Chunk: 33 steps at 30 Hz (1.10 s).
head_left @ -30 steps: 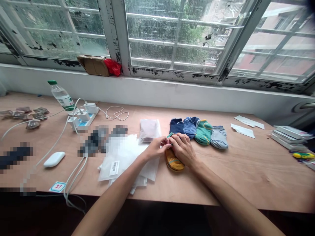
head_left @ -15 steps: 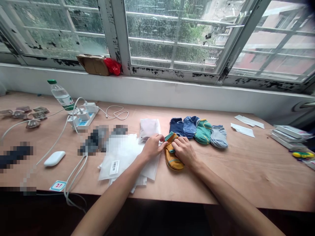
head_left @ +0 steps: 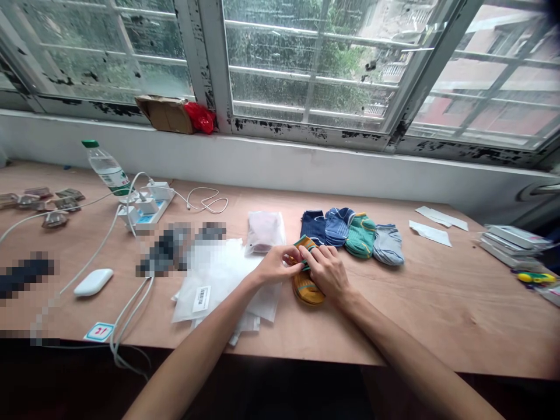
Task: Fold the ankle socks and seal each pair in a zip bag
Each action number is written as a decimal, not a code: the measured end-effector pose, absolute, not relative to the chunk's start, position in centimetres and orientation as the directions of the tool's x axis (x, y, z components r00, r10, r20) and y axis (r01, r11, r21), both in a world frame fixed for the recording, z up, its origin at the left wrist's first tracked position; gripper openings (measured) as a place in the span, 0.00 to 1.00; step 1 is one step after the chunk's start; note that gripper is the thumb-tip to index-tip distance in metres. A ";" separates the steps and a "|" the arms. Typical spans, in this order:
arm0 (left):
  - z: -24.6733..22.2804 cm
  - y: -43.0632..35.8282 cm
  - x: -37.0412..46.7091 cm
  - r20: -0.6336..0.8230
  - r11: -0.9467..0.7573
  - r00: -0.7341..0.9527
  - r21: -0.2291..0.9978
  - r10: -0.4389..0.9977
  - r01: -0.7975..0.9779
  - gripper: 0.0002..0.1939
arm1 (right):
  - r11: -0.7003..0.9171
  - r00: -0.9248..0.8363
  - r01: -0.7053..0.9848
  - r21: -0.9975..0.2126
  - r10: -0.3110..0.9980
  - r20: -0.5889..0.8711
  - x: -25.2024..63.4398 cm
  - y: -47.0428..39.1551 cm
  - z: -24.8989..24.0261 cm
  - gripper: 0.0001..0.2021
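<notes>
Mustard-yellow socks (head_left: 308, 290) with teal stripes lie near the front middle of the table. My left hand (head_left: 280, 263) pinches their cuff from the left, thumb and fingers close together. From the right my right hand (head_left: 327, 268) lies over the same socks, its bent fingers gripping the cuff and hiding part of it. Just behind stand folded socks in a row: navy (head_left: 312, 226), blue (head_left: 338, 226), green (head_left: 360, 236) and grey (head_left: 388, 245). A clear bag with something pale inside (head_left: 265, 230) is behind my left hand.
White plastic bags (head_left: 219, 271) spread left of my hands. Farther left are a white case (head_left: 93, 282), a power strip (head_left: 153, 213) with cables and a bottle (head_left: 109, 170). Paper slips (head_left: 431, 233) and stacked packets (head_left: 514, 245) lie right.
My left hand has moved slightly right and closer to my right hand, and the cuff of the yellow socks is now more covered by fingers.
</notes>
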<state>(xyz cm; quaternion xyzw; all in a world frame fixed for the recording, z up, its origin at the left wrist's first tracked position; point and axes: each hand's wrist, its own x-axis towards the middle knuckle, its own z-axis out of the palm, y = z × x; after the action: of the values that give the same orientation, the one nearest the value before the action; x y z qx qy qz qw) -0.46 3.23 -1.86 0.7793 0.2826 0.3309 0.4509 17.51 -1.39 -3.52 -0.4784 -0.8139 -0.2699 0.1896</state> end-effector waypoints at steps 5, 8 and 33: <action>-1.8 3.3 -0.4 0.289 -0.488 0.578 0.844 0.763 0.222 0.12 | 0.384 -0.451 0.889 0.249 0.644 0.618 17.4 -1.4 -3.5 0.09; -2.4 3.7 -0.6 0.377 -0.537 0.398 0.709 0.836 0.458 0.11 | 0.406 -0.472 0.877 0.259 0.619 0.628 17.3 -1.3 -3.6 0.10; -2.7 3.8 -0.3 0.268 -0.384 0.553 0.918 0.788 0.101 0.13 | 0.400 -0.476 0.878 0.262 0.673 0.566 17.5 -1.4 -3.4 0.18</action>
<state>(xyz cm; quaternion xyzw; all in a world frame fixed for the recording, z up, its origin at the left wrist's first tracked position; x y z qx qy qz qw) -0.25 3.81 -2.66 0.7466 0.2980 0.3667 0.4683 17.54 -1.43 -3.41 -0.4757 -0.8150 -0.2714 0.1891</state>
